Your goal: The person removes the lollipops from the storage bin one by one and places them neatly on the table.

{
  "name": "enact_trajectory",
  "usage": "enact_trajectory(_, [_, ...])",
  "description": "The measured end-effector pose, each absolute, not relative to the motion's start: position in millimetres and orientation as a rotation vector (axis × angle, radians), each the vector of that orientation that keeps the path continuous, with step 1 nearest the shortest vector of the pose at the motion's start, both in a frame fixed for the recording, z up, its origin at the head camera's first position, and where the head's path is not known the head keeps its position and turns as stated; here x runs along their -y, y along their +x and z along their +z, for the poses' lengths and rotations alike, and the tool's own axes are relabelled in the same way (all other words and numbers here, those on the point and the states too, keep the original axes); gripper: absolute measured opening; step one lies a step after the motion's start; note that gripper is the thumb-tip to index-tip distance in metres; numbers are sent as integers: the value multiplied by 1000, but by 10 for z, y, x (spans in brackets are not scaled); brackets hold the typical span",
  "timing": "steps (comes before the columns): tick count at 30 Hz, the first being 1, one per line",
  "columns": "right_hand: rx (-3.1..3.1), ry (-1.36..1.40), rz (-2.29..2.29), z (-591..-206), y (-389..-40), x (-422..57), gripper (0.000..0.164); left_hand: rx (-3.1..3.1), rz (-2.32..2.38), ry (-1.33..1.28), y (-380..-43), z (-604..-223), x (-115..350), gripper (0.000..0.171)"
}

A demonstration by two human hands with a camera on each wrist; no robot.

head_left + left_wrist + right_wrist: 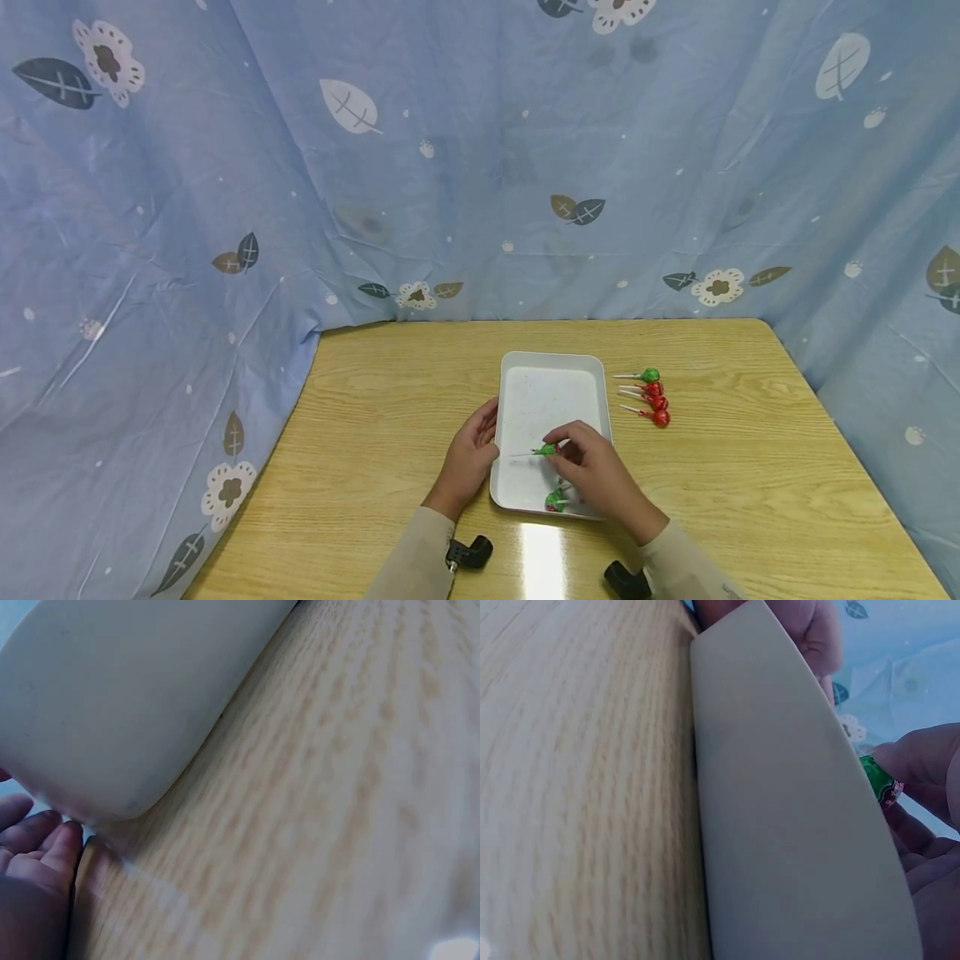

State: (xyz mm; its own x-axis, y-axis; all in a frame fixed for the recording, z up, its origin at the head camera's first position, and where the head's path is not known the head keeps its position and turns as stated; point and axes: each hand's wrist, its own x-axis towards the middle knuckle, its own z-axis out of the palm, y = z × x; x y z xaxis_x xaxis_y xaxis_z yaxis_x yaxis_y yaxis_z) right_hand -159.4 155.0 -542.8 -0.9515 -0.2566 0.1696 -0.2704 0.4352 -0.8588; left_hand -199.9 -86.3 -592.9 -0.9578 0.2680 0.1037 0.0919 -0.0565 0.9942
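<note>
A white tray lies on the wooden table. My left hand holds its left side, thumb at the rim and fingers along the outer wall; in the left wrist view those fingers show at the tray's lower edge. Over the tray, my right hand pinches a green-wrapped lollipop by its head, the stick pointing left. The right wrist view shows the green and red wrapper between thumb and fingers. Another green lollipop lies in the tray's near end, partly hidden by the right hand.
Right of the tray, a green lollipop and several red lollipops lie in a column, sticks pointing left. A blue patterned curtain hangs behind the table and along its sides.
</note>
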Motion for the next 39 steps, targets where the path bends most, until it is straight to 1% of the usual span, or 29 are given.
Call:
enact_trajectory(18, [2552, 443, 1563, -5389, -1599, -1756, 23, -2058, 2175, 405, -2008, -5941, 854, 78])
enact_trajectory(26, [2568, 322, 1586, -5374, -1583, -1830, 25, -2061, 2168, 396, -2005, -5924, 849, 78])
enact_trajectory(39, [2556, 227, 1637, -5328, -1563, -1987, 17, -2058, 2169, 387, -2003, -5925, 853, 78])
